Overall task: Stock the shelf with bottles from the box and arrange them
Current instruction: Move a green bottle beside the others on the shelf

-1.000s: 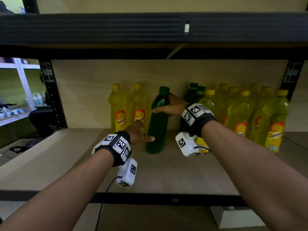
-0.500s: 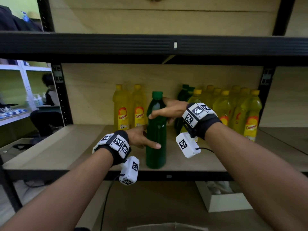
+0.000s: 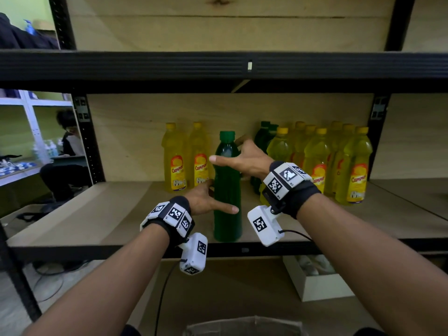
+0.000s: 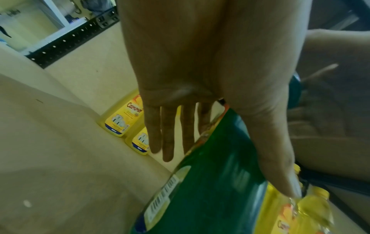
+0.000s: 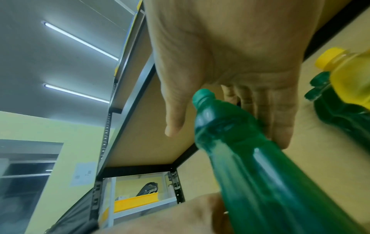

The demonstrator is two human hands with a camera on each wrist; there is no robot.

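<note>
Since the earlier frame, the right hand (image 3: pixel 244 158) has been opened: its fingers, previously wrapped round the neck of the green bottle (image 3: pixel 227 190), are now spread wide beside the shoulder, thumb stretched across the front. Whether contact remains cannot be told. The left hand (image 3: pixel 206 202) is likewise held open at the bottle's lower body, fingers straight behind it and thumb laid across the front; nothing is gripped. The bottle stands upright near the front edge of the shelf (image 3: pixel 97 214), well forward of two yellow bottles (image 3: pixel 186 161) at the back. Both palms are judged to be kept close as guards while the freed bottle settles. More green bottles (image 3: pixel 263 141) are ranked at the back, towards the right, suggesting where it is to be aligned.
</note>
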